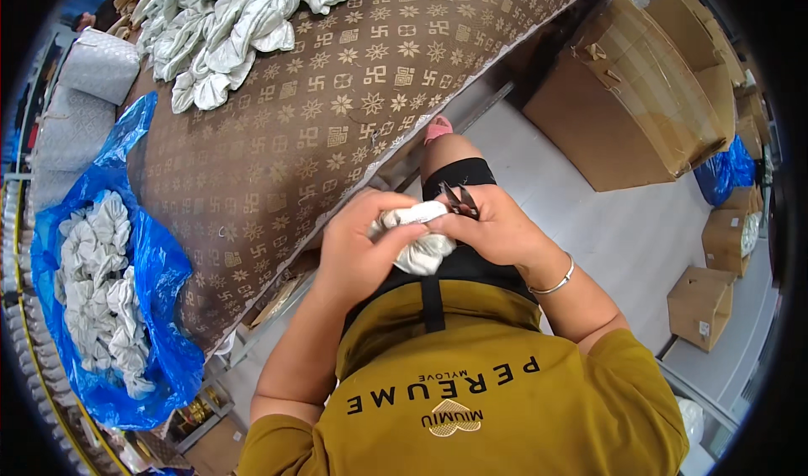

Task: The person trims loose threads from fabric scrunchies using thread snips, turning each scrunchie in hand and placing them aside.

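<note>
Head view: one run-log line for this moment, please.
left hand: grips pale fabric piece | right hand: same piece, dark snips | blue bag: pale pieces inside

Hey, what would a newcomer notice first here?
Probably the blue bag at the left, filled with pale gathered fabric pieces. Next, the patterned brown cloth across the upper middle, with a pale fabric pile at top left. Centrally, the left hand and right hand hold a pale piece, a dark bladed tool in the right.

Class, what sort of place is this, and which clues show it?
Likely a textile workshop: dark snips in the right hand, pale fabric pieces in a blue bag, and several cardboard boxes.
</note>
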